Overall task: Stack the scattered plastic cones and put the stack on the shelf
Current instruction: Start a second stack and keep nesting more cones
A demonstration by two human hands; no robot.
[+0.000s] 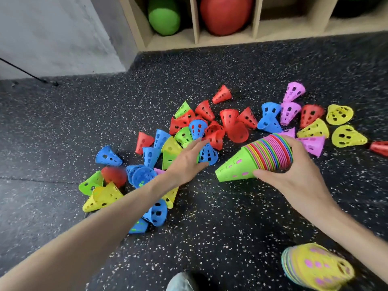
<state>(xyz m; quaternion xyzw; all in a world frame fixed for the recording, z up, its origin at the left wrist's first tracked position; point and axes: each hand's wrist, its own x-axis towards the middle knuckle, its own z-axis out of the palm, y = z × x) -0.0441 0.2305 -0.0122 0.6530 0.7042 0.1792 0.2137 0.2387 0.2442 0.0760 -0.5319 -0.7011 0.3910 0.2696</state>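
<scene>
Several small perforated plastic cones in red, blue, green, yellow and pink lie scattered over the dark speckled floor. My right hand grips a stack of nested cones that lies tilted, its green tip pointing left and down. My left hand reaches with spread fingers over the pile, fingertips at a blue cone; it holds nothing. The wooden shelf runs along the far wall.
A second stack of cones with a yellow top stands at the lower right. The shelf compartments hold a green roller and a red ball. A grey wall rises at left. A shoe shows at the bottom.
</scene>
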